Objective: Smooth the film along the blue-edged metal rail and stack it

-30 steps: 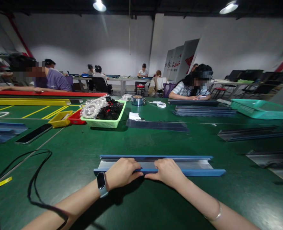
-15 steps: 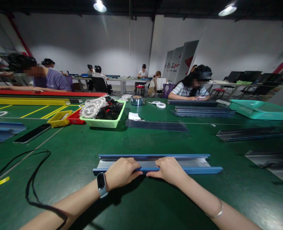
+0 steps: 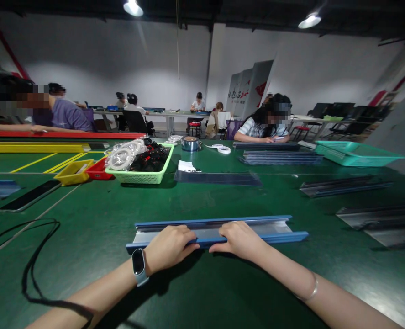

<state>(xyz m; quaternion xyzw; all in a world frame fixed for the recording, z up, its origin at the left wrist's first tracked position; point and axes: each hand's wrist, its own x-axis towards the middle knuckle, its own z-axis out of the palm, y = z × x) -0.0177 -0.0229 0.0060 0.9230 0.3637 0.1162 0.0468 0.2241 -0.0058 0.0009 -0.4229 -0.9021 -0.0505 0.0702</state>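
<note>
A blue-edged metal channel [image 3: 270, 227] with a silvery inside lies crosswise in front of me on the green table [image 3: 229, 292]. My left hand [image 3: 170, 244], with a band on the wrist, grips its near edge left of the middle. A short gap to the right, my right hand [image 3: 241, 240] grips the same edge. On both hands the thumb sits along the near side, and the fingers curl over into the channel, where their tips are hidden.
Beyond the channel lie a dark flat strip [image 3: 219, 178] and a green basket [image 3: 144, 177] of bagged parts. Similar channels [image 3: 346, 186] rest at right. A phone [image 3: 31, 195] and black cable [image 3: 34, 265] lie left. Co-workers sit across the table, one in a purple shirt [image 3: 68, 114].
The whole view has shifted, so the background sits further left. Both hands keep their grip on the channel, which now appears slightly tilted, right end higher.
</note>
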